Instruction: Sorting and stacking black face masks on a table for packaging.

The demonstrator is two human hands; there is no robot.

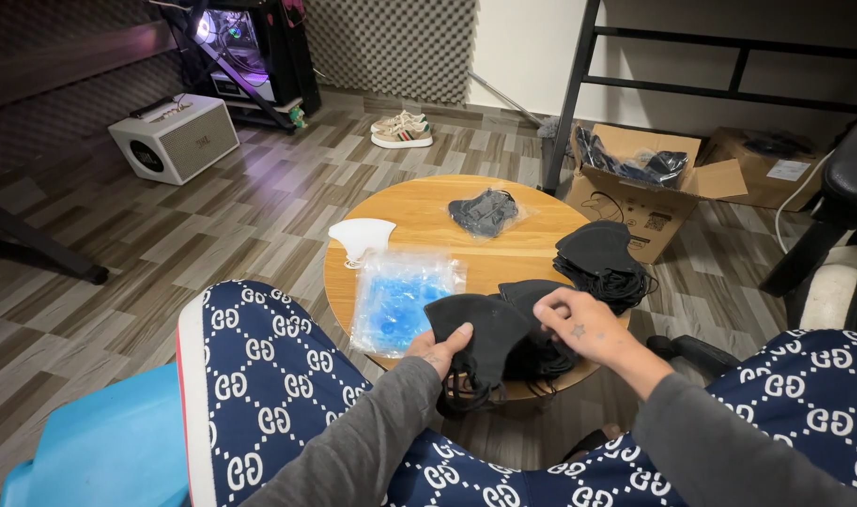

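My left hand (436, 349) grips a black face mask (475, 330) by its lower edge at the near rim of a round wooden table (532, 246). My right hand (588, 327) pinches the top of another black mask (532, 296) just to the right. A loose heap of black masks (602, 258) lies at the table's right edge. A clear bag of blue items (397, 299) rests left of my hands. A white mask (362, 237) and a bagged bundle of black masks (485, 212) lie farther back.
An open cardboard box (635, 188) with dark bagged goods stands behind the table, a second box (766, 164) beyond it. A white speaker (175, 139), a lit computer case (245, 47) and shoes (402, 130) are on the wood floor. A blue stool (100, 451) is at my left knee.
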